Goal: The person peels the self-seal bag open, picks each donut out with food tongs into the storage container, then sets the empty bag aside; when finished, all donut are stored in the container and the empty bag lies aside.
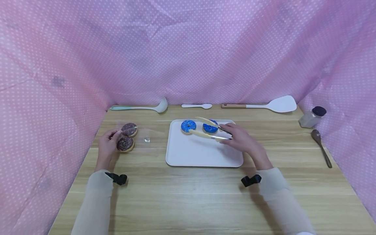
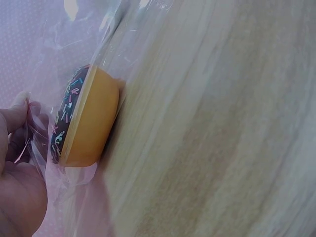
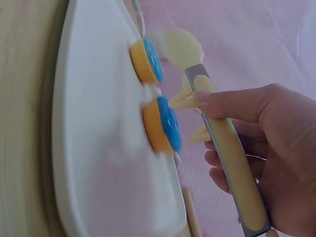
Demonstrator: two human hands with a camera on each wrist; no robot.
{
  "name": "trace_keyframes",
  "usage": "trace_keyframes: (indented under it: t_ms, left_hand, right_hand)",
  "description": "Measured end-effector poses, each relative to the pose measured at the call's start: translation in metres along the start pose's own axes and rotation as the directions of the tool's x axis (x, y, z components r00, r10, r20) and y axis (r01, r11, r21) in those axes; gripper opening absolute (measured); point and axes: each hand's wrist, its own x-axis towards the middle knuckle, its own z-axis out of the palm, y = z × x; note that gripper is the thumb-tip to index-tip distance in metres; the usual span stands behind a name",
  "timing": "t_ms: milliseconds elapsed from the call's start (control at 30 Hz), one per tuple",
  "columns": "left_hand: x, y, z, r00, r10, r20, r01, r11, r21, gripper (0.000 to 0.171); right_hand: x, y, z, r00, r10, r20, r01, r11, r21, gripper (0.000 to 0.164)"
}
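Observation:
My left hand (image 1: pixel 107 143) pinches the edge of a clear plastic bag (image 1: pixel 152 139) at the table's left side. Two chocolate doughnuts (image 1: pixel 125 144) with sprinkles lie beside the fingers; in the left wrist view, one chocolate doughnut (image 2: pixel 91 123) shows through the plastic. Tongs (image 3: pixel 229 158) with cream-coloured tips and metal arms are in my right hand (image 1: pixel 242 138), thumb on one arm and fingers curled around. Their spread tips hover above the white tray (image 1: pixel 199 155). On its far part sit two blue-iced doughnuts, a left one (image 1: pixel 185 125) and a right one (image 1: pixel 210 130) partly behind the tongs.
Along the back edge lie a ladle (image 1: pixel 161 106), a small white spoon (image 1: pixel 205 106) and a spatula (image 1: pixel 282 104). At the right, a jar (image 1: pixel 309 119) with a black lid lies tilted near a dark wooden spoon (image 1: pixel 321 147). Pink dotted cloth (image 1: pixel 188 58) surrounds the table.

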Motion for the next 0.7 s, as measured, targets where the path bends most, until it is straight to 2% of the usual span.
trace_keyframes:
  t_ms: [167, 500, 700]
  left_hand:
    - [0.0, -0.001, 0.001, 0.999, 0.036, -0.029, -0.036, 0.999, -0.019, 0.035]
    - [0.001, -0.004, 0.003, 0.997, 0.063, -0.047, -0.063, 0.998, 0.022, 0.034]
    - [0.002, -0.003, 0.003, 0.999, 0.042, -0.03, -0.042, 0.999, 0.008, 0.035]
  right_hand:
    - [0.017, -0.019, 0.012, 0.999, -0.021, 0.041, 0.021, 1.0, -0.001, 0.068]
    - [0.049, -0.055, 0.038, 0.992, -0.087, 0.094, 0.089, 0.996, -0.022, 0.063]
    - [0.063, -0.074, 0.051, 0.984, -0.137, 0.116, 0.141, 0.99, -0.027, 0.059]
